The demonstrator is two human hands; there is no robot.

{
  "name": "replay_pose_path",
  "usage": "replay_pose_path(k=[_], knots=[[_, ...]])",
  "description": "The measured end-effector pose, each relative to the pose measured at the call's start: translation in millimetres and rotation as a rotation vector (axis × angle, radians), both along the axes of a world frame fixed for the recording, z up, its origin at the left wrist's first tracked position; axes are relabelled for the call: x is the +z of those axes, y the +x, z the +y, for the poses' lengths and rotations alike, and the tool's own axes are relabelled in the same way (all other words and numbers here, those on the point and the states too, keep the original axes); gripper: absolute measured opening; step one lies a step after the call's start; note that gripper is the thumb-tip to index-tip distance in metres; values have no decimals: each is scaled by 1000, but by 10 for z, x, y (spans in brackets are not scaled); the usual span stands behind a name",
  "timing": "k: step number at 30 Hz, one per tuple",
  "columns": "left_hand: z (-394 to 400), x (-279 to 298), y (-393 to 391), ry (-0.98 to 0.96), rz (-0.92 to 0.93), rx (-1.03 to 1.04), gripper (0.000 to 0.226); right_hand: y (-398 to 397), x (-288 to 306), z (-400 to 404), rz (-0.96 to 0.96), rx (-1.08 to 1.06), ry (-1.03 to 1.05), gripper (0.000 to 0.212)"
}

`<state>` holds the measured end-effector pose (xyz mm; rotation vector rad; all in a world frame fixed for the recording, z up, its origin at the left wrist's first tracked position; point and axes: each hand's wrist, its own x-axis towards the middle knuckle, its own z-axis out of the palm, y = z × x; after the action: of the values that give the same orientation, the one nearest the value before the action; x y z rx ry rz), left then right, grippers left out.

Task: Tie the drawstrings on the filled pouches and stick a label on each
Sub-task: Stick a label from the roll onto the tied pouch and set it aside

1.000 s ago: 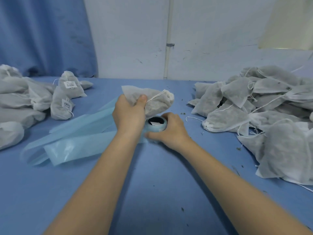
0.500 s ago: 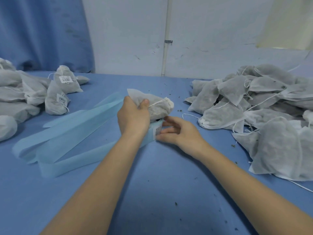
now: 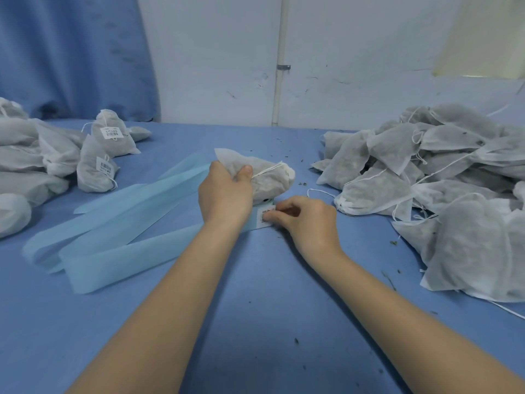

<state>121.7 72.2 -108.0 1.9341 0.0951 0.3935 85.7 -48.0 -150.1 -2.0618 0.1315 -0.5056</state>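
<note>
Lying at the far left of the blue table (image 3: 255,322) is a heap of tied pouches (image 3: 31,163), and two at its right edge carry white printed labels: one upright near the curtain (image 3: 71,52) with a label (image 3: 112,133) on its face, and one in front of it with a barcode label (image 3: 105,167). Right of these, long strips of pale blue backing (image 3: 119,237) fan across the cloth from the lower left up toward the middle, some looped over each other. At the centre the left hand (image 3: 224,194) grips a filled pouch (image 3: 270,177), thumb on top and fingers curled round its body; the pouch is held just above the table, its gathered neck pointing right with the white drawstring (image 3: 267,172) running across it. Just below the pouch, a dark-cored roll peeks out where the backing ends. Beside it the right hand (image 3: 306,220) pinches the edge of a white label (image 3: 264,217) that sits on the end of the blue strip, fingertips curled onto it; whether the label is already lifted off cannot be told. Further right, a large loose pile of pouches (image 3: 443,189) spreads to the table's edge, many with open necks and drawstrings trailing over the cloth. Small dark crumbs dot the table. Behind stands a white wall (image 3: 355,52) with a thin vertical pipe (image 3: 279,58).
</note>
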Motion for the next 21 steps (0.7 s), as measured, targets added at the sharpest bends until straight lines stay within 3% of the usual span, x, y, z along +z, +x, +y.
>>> replay_pose_path(k=[7, 12, 21], knots=[[-7, -4, -14, 7, -1, -2, 25, -51, 14, 50, 29, -48, -170, 20], [11, -3, -3, 4, -2, 6, 25, -137, 27, 108, 19, 80, -371, 14], [23, 3, -29, -2, -41, -26, 29, -525, 308, -81, 85, 362, -249, 15]])
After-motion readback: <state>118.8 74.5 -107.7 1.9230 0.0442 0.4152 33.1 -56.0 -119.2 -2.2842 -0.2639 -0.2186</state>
